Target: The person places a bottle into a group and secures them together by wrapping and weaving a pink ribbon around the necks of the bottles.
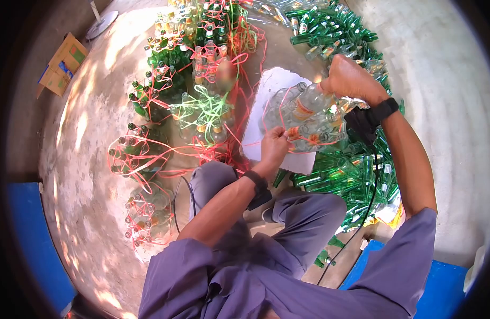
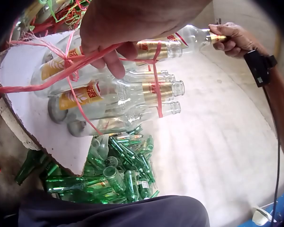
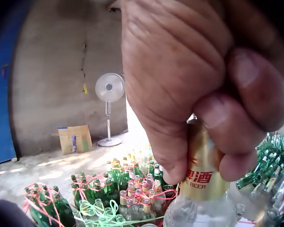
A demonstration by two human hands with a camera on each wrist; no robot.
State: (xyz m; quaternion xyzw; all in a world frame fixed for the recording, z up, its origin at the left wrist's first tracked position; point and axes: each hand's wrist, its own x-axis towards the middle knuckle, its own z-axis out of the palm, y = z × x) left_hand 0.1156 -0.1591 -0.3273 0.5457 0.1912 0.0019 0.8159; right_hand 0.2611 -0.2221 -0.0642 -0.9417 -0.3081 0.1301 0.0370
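My right hand [image 1: 354,80] grips a clear glass beer bottle [image 3: 198,203] by its gold-foiled neck, fingers curled round it. Pink plastic twine [image 2: 52,80] runs through the curled fingers of my left hand [image 1: 274,146]. Beside that hand a bundle of clear beer bottles [image 2: 113,97] lies on its side, bases on a white board [image 1: 271,80] and necks pointing right. Loops of the twine pass round the bottle bodies and necks, with a knot near the bases. Part of the bundle is hidden behind my left hand in the left wrist view.
Loose green bottles [image 1: 330,178] lie piled along the right side. Tied bundles of upright green bottles [image 1: 136,143] and a bundle with light green twine [image 1: 202,109] stand at left. Farther off are a cardboard box [image 1: 64,64] and a standing fan [image 3: 109,90].
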